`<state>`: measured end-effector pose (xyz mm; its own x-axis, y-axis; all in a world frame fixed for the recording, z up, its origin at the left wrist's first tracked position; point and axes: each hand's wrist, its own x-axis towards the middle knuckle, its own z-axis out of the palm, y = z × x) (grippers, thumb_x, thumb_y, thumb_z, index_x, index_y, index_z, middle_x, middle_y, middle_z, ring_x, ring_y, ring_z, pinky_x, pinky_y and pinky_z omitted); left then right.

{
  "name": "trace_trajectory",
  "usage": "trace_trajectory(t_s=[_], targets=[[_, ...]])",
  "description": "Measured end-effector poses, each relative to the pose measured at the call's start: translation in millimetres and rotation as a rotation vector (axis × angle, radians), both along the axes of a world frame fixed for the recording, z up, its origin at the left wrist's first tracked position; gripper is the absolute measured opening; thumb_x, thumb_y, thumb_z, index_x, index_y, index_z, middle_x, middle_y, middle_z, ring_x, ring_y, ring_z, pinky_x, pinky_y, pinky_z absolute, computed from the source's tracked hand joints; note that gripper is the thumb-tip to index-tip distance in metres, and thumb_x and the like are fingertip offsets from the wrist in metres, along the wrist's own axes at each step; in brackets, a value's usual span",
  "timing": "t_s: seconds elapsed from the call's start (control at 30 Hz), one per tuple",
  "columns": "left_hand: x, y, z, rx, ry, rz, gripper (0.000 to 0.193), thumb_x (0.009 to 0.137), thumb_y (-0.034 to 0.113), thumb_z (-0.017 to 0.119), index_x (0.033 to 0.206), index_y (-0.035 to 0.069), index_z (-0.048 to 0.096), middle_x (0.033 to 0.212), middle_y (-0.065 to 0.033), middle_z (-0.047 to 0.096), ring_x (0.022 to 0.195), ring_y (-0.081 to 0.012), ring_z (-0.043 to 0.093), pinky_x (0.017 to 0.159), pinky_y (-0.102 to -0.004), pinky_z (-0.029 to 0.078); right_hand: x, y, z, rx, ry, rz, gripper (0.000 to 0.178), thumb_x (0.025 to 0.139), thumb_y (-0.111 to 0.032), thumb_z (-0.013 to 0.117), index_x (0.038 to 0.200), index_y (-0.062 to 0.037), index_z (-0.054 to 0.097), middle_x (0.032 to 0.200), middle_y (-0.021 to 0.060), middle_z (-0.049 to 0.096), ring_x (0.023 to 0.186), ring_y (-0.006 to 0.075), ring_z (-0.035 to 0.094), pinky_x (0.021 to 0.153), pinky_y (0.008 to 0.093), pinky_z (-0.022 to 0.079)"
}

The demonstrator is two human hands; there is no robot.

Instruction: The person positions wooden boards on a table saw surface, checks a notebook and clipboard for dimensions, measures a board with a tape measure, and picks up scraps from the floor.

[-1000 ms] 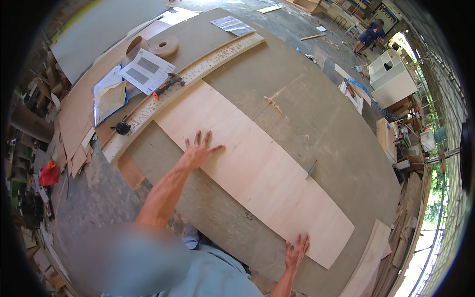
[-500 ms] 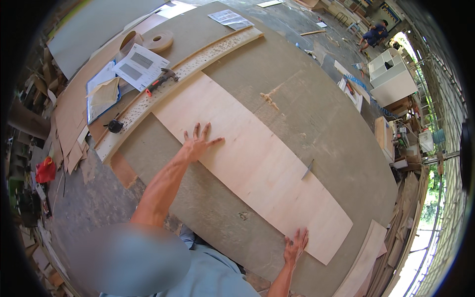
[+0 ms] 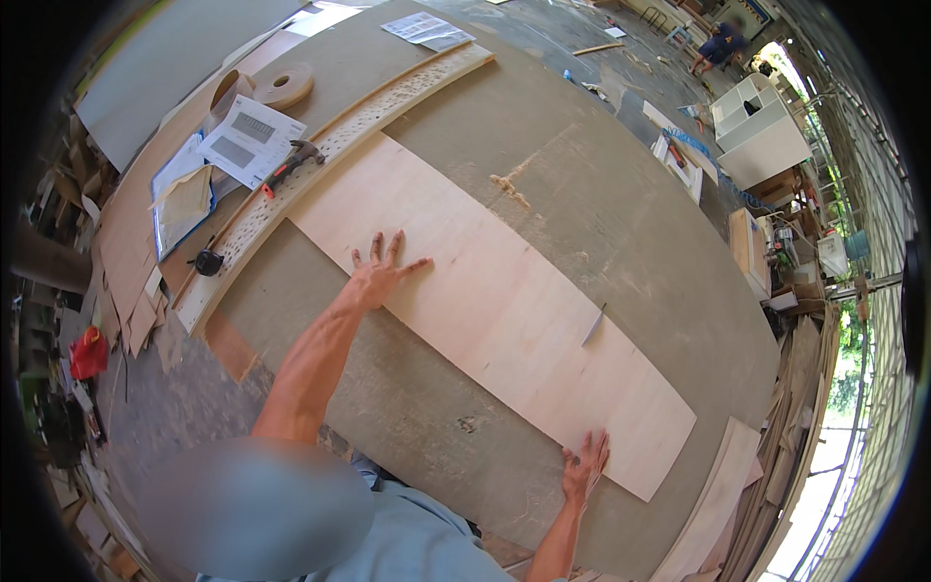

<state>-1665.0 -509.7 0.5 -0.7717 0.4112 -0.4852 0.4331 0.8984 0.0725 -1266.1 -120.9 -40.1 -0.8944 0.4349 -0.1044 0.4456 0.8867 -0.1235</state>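
A long, pale plywood panel [image 3: 485,281] lies flat on the large grey-brown work table, running slantwise from far left to near right. My left hand [image 3: 381,274] rests open on its near side toward the left end, fingers spread. Near the right end, my right hand [image 3: 585,468] lies open over the panel's near edge, fingers stretched out. A thin, pointed, knife-like tool [image 3: 593,326] lies on the panel near its far edge. The panel's left end meets a long pale board full of dark specks [image 3: 335,155].
On and beside the speckled board are a hammer [image 3: 294,167], a black tape measure [image 3: 206,262], printed sheets [image 3: 250,142], a clipboard [image 3: 182,199] and a roll of edge strip [image 3: 284,87]. Wooden planks [image 3: 713,490] stand at the right. A person [image 3: 718,47] is far back.
My view has shifted slightly, so things at the left sit a little further left and higher. Both hands stay at the same places on the panel.
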Motion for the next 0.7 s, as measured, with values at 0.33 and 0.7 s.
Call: trace_trajectory(t_s=[0.33,0.7], targets=[[-12,11,1,0.001,-0.009,0.000,0.126,0.059,-0.028,0.048,0.148,0.052,0.012,0.160,-0.0141,-0.010,0.145,-0.0462,0.000,0.106,-0.0725,0.020,-12,9,0,0.016,0.001,-0.006,0.067,0.091,-0.049,0.054,0.143,-0.0077,0.043,0.156,0.0167,0.022,0.145,0.0347,0.019,0.118,0.0493,0.016],[-27,23,-1,-0.002,-0.050,0.018,0.125,0.059,-0.030,0.044,0.148,0.052,0.013,0.160,-0.0142,-0.011,0.145,-0.0458,-0.002,0.108,-0.0704,0.020,-27,17,2,0.002,0.043,-0.018,0.066,0.090,-0.048,0.057,0.142,-0.0084,0.044,0.155,0.0172,0.025,0.144,0.0351,0.021,0.117,0.0496,0.016]])
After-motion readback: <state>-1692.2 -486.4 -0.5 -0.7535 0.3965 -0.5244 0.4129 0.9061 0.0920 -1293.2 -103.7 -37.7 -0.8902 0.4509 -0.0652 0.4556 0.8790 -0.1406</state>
